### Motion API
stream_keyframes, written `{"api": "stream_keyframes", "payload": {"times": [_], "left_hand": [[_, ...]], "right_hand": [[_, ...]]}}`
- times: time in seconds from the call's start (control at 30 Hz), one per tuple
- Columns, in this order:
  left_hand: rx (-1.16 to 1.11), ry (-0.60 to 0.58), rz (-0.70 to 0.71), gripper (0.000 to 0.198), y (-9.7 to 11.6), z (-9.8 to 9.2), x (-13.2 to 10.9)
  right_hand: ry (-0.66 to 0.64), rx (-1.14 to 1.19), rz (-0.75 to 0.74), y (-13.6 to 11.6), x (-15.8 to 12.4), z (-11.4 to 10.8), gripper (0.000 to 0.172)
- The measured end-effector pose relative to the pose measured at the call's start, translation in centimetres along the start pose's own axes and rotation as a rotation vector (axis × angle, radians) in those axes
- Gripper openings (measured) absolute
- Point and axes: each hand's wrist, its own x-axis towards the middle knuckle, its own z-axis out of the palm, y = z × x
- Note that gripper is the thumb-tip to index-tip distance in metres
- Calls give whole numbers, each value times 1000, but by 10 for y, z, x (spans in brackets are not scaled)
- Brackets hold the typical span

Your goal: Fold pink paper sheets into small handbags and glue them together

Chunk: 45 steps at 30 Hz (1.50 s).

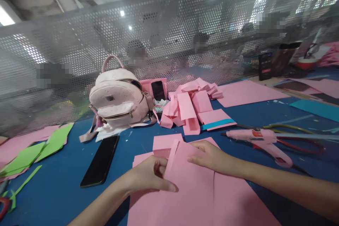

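A sheet of pink paper (192, 187) with a narrow folded strip along its upper left edge lies in front of me, over more pink sheets (238, 201). My left hand (152, 173) grips that left edge, thumb on top and the other fingers curled at the fold. At the upper right of the same sheet, my right hand (209, 157) holds it with the thumb on its face and fingers at the top edge. Just beyond the hands lie smaller pink pieces (167, 141), partly covered by the sheet.
A pink glue gun (262, 139) lies right of my hands, a black phone (100, 162) left. Behind stand a pale backpack (119, 95) and a heap of folded pink paper pieces (186, 106). Green paper (54, 141) lies far left. A perforated metal screen (169, 39) borders the blue table.
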Motion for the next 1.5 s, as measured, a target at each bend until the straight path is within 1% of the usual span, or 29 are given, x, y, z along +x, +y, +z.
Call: {"api": "stream_keyframes", "payload": {"times": [0.07, 0.1, 0.17, 0.23, 0.27, 0.33, 0.37, 0.4, 0.47, 0.53, 0.57, 0.6, 0.63, 0.67, 0.7, 0.73, 0.77, 0.83, 0.9, 1.0, 1.07, 1.13, 1.2, 1.3, 1.4, 1.5], "left_hand": [[113, -34, 29, 40, 7, -9, -8], [177, -40, 40, 38, 12, -14, -12], [306, -2, 59, 26, 21, -25, -22], [358, 100, 93, 13, 29, -36, -29], [339, 145, 125, 11, 31, -42, -32], [209, 270, 174, 14, 31, -53, -34], [105, 321, 185, 19, 30, -57, -34], [7, 348, 185, 25, 28, -60, -33], [-119, 345, 177, 36, 24, -58, -30], [-147, 280, 156, 43, 22, -46, -27], [-149, 238, 147, 45, 21, -36, -24], [-144, 191, 134, 46, 19, -24, -21], [-134, 143, 148, 44, 18, -11, -18], [-91, 120, 180, 43, 15, 2, -14], [-31, 121, 225, 44, 12, 15, -11], [19, 121, 254, 48, 8, 26, -7], [53, 144, 278, 52, 4, 34, -4], [114, 192, 257, 56, -1, 44, 1], [155, 229, 212, 56, -4, 46, 3], [193, 250, 202, 40, -1, 41, 3], [224, 236, 223, 43, 2, 39, 2], [283, 212, 232, 43, 3, 39, 1], [365, 211, 224, 36, 3, 41, 0], [454, 222, 207, 29, 2, 44, -1], [461, 225, 218, 30, -1, 45, -1], [448, 247, 225, 34, -3, 48, 0]], "right_hand": [[59, 27, 6, 3, -1, 0, 34], [65, 50, 3, 4, -1, 0, 36], [43, 96, 8, 6, -4, -1, 40], [33, 60, 35, 6, -10, 0, 42], [25, 7, 45, 5, -13, 0, 41], [-40, -98, 42, -1, -20, 0, 37], [-111, -120, 30, -5, -22, -1, 37], [-216, -112, 16, -11, -23, -2, 40], [-490, -18, 14, -23, -23, -6, 53], [-793, 112, 47, -33, -20, -9, 74], [-895, 175, 65, -35, -18, -9, 83], [-925, 227, 83, -36, -16, -6, 87], [-858, 271, 81, -35, -15, -3, 81], [-718, 290, 62, -33, -15, 3, 68], [-596, 271, 43, -30, -15, 8, 55], [-503, 247, 30, -27, -16, 14, 45], [-440, 225, 24, -24, -17, 19, 39], [-384, 199, 37, -20, -19, 24, 29], [-357, 190, 72, -20, -19, 22, 21], [-357, 141, 102, -21, -18, 15, 12], [-381, 91, 104, -22, -17, 11, 9], [-399, 31, 100, -22, -16, 11, 10], [-398, -21, 89, -21, -16, 12, 11], [-382, -15, 70, -18, -16, 15, 12], [-378, 34, 67, -15, -16, 17, 14], [-364, 59, 73, -13, -15, 18, 23]]}}
